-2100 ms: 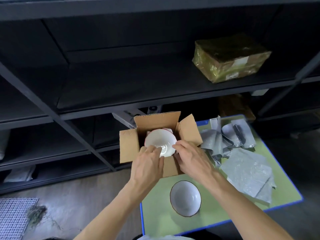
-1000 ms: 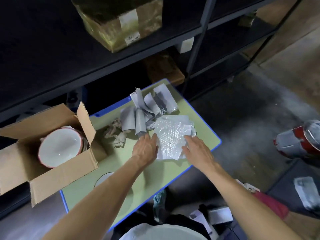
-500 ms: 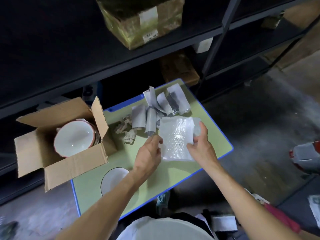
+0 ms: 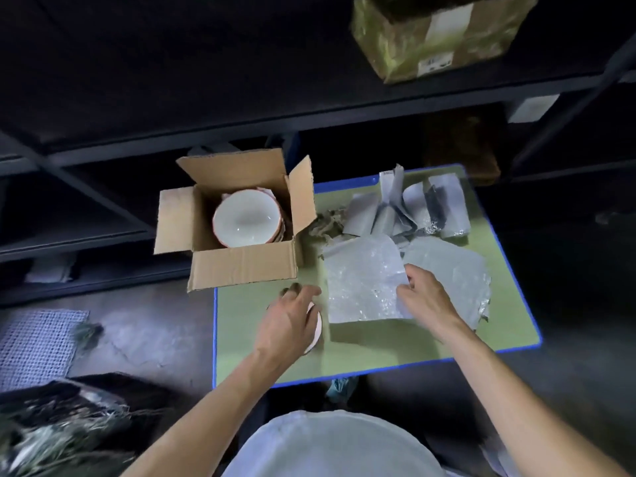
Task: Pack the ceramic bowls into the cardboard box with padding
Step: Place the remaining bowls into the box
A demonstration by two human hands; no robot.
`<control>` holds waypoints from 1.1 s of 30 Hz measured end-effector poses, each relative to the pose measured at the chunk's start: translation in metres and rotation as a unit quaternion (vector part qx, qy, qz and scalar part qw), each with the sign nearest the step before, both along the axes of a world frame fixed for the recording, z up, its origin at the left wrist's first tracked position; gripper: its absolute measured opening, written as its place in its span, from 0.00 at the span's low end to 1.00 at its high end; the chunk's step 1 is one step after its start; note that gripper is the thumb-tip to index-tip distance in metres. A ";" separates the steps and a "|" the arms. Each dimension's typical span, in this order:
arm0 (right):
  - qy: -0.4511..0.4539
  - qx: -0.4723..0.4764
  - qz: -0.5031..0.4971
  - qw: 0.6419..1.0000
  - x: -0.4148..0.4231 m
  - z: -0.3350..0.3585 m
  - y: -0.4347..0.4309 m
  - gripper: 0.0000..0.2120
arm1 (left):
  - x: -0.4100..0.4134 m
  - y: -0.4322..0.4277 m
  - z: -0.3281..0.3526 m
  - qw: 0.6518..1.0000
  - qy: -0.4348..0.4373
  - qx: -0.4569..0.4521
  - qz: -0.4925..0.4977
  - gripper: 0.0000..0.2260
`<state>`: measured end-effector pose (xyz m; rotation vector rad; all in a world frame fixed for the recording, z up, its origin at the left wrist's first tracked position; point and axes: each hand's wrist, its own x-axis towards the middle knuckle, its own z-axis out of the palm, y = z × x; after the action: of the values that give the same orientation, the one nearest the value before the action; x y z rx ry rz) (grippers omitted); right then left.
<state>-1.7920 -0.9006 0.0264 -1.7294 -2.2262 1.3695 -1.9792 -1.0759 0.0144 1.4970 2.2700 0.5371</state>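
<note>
Mostly, left hand hides bowl; right hand pinches bubble wrap.

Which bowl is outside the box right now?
The bowl on the green table, mostly covered by the left hand. The other bowl sits upright inside the open cardboard box, while the right hand pinches a bubble wrap sheet.

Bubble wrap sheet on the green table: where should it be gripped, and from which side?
Pinch the bubble wrap sheet at its right edge, coming from the right, where the right hand pinches it. It is thin and lies flat, so only an edge offers purchase.
</note>
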 end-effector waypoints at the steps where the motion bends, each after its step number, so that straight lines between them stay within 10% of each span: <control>1: -0.003 0.001 0.010 1.000 -0.003 -0.001 0.000 0.08 | -0.007 -0.007 0.000 1.000 0.023 -0.015 0.011 0.13; 10: -0.024 0.006 0.071 0.997 -0.023 -0.009 -0.008 0.08 | -0.049 -0.028 -0.021 0.973 0.054 -0.217 0.053 0.16; 33: 0.066 -0.116 -0.040 0.990 0.017 -0.005 -0.017 0.16 | 0.009 0.044 0.037 0.993 -0.099 -0.054 0.033 0.10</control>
<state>-1.7753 -0.9173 0.0215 -1.7126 -1.9757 1.7271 -1.9697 -1.0317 0.0518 1.2612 2.1646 0.5461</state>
